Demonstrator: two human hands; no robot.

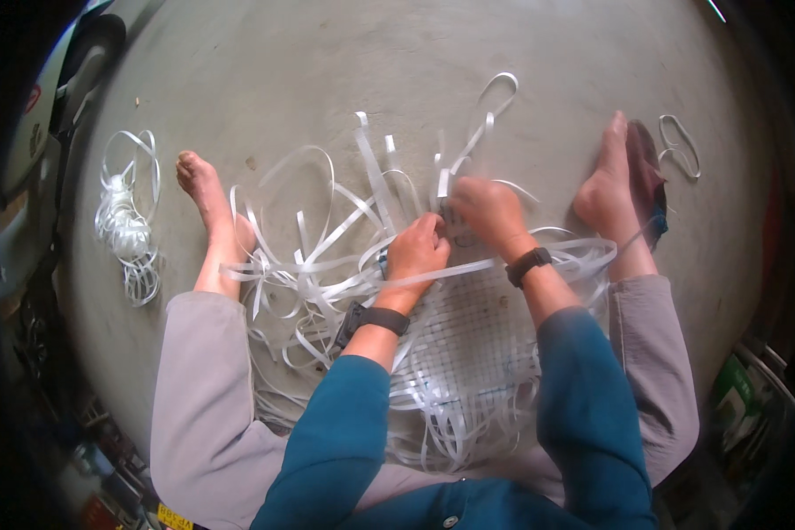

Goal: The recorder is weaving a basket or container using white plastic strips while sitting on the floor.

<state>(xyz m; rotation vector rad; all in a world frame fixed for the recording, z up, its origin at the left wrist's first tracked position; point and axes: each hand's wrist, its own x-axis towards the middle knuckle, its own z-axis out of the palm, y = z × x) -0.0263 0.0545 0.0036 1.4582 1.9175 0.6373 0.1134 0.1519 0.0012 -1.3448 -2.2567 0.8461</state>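
Observation:
Between my outstretched legs lies an open woven mesh (473, 331) of flat white plastic straps, with long loose ends curling out on all sides. My left hand (418, 252) is at its far edge, thumb and fingers pinched together on a strap. Close beside it on the right, my right hand (486, 210) has its fingers curled around a white strap (443, 183) whose end stands up past the fingertips. The fingers partly cover the spot where the straps cross. More loose straps (375, 172) spread to the left of my hands and over my left wrist.
A tangled bundle of white strap (125, 216) rests on the concrete floor beyond my left foot (205, 185). Right of my right foot (605, 185) are a dark reddish cloth (647, 181) and a loop of strap (696, 159). A vehicle with a dark wheel (93, 53) stands at the far left.

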